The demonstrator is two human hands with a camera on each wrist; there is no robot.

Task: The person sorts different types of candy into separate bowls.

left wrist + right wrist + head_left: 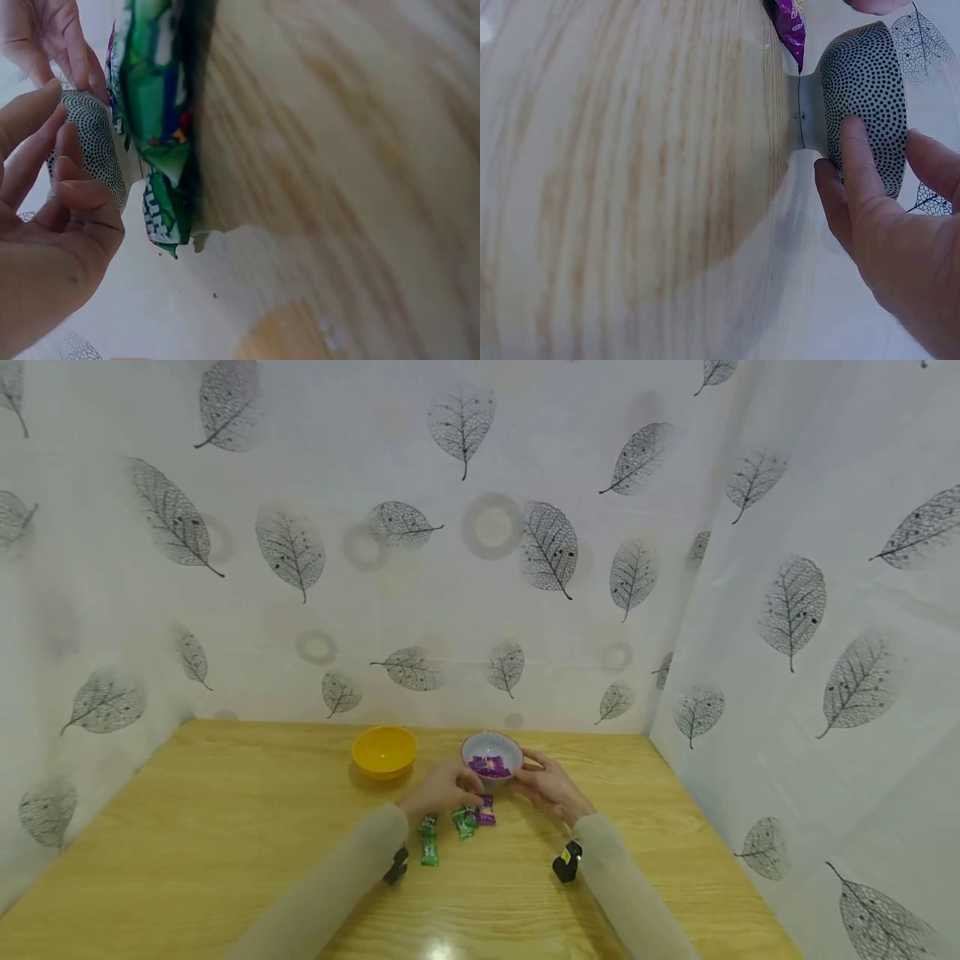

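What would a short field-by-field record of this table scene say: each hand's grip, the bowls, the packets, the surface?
Left hand: fingers on the near left side of the small dotted ceramic bowl
Right hand: grip cups the bowl's right side
Dotted bowl contents: purple wrapped packets
Yellow plastic bowl: left of the dotted bowl, apart from it, untouched
Loose packets: two green wrapped packets and one purple packet lying on the table in front of the dotted bowl
Surface: light wooden table
Backdrop: white leaf-print curtain
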